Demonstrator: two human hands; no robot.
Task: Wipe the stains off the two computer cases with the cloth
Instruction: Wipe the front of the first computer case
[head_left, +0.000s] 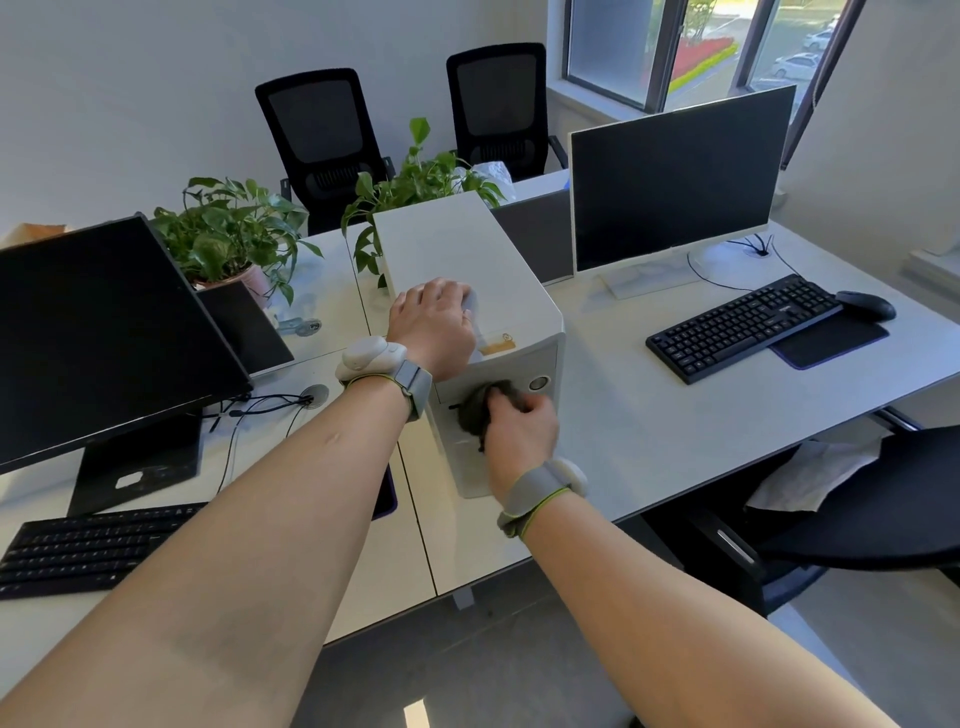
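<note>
A white computer case (457, 249) stands upright on the desk between two monitors. My left hand (434, 322) rests on its top near the front edge, with the fingers lying over the top. My right hand (519, 426) grips a dark grey cloth (478, 413) and holds it against the case's front panel, left of the round power button (538, 384). A small orange sticker (497, 345) sits on the top front corner. Only this one case is in view.
A black monitor (98, 338) and keyboard (88, 551) are at the left; a white-framed monitor (675, 176), keyboard (743, 327) and mouse (866, 305) at the right. Potted plants (234, 234) stand behind the case. A black chair (883, 499) sits at the right desk edge.
</note>
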